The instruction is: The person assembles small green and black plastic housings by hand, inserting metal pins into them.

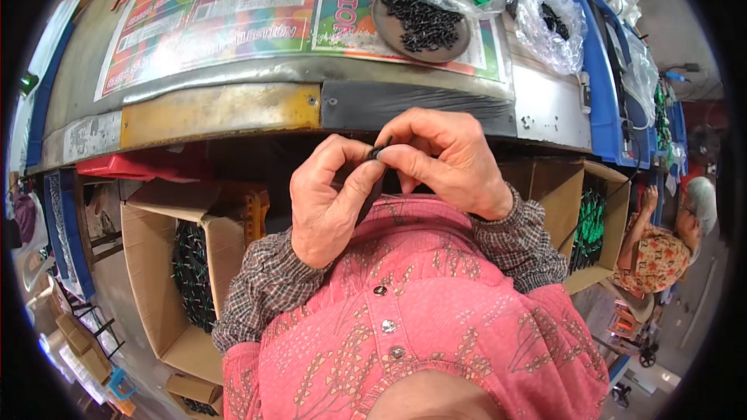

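hold the small black part (377, 152) just in front of the worktop's (78, 93) edge, pinched in both left grip (325, 202) and right grip (443, 157), thumb against forefinger on each side. too hidden by the pinch to tell its exact shape, so best judged by feel: square up first, then press evenly, without twisting, to avoid slipping or bending. probably wise to brace thumb beside thumb, clear of the dish (461, 37) of black pieces (424, 22), to avoid dropping it there.

Pink buttoned shirt (327, 342), dark checked sleeves (268, 284)
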Action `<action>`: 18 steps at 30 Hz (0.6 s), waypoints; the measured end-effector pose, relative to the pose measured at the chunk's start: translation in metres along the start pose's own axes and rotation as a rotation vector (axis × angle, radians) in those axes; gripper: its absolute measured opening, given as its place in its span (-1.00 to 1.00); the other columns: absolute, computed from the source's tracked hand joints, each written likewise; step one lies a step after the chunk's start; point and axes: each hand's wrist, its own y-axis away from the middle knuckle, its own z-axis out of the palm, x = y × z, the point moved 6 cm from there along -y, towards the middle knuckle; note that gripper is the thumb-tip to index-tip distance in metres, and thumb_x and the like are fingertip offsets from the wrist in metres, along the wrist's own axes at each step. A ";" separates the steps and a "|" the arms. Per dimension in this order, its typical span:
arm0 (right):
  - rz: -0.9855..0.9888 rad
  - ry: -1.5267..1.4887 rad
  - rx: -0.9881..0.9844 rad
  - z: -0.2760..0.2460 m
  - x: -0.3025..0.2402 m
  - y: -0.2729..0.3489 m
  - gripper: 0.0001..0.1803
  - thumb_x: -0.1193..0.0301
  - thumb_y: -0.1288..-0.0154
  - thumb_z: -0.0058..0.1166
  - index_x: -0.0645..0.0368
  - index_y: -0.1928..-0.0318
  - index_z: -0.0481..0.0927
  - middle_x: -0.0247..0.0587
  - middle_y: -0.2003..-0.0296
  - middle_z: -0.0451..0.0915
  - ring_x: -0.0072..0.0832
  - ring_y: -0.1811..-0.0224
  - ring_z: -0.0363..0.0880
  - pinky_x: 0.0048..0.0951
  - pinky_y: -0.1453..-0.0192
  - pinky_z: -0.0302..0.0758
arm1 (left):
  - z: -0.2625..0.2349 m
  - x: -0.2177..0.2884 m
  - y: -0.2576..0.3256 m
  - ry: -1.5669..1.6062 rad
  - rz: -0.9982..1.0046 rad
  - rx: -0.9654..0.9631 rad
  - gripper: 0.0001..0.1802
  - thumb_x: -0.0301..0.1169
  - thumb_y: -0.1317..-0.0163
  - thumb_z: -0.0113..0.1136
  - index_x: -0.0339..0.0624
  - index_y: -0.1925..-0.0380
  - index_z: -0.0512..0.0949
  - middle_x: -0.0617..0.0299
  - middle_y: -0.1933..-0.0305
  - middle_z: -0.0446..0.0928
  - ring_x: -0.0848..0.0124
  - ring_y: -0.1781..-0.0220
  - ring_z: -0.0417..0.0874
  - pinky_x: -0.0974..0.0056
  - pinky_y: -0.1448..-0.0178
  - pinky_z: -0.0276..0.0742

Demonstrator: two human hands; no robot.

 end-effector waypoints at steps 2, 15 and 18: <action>-0.002 0.020 0.015 0.001 -0.003 0.001 -0.91 0.54 -0.30 0.08 0.33 0.23 0.55 -0.38 0.50 0.53 -0.76 0.57 0.49 -0.72 0.52 0.42 | 0.001 -0.006 0.002 0.101 -0.091 -0.002 -0.92 -0.53 -0.22 0.20 -0.34 0.34 0.54 0.33 0.43 0.47 0.64 0.41 0.42 0.50 0.31 0.37; -0.168 0.152 0.031 -0.015 -0.027 -0.012 -0.90 0.57 -0.24 0.13 0.34 0.24 0.58 -0.31 0.43 0.57 -0.70 0.57 0.49 -0.66 0.51 0.41 | -0.005 0.001 -0.003 0.155 -0.097 -0.013 -0.91 -0.56 -0.23 0.19 -0.38 0.31 0.54 0.39 0.43 0.46 0.68 0.41 0.39 0.53 0.33 0.32; -0.292 0.387 0.162 -0.050 -0.046 -0.032 -0.89 0.56 -0.23 0.12 0.35 0.25 0.59 -0.29 0.42 0.56 -0.68 0.54 0.49 -0.64 0.47 0.42 | -0.008 0.000 -0.006 0.152 -0.123 -0.006 -0.92 -0.58 -0.22 0.18 -0.39 0.31 0.54 0.37 0.41 0.45 0.67 0.39 0.38 0.52 0.31 0.32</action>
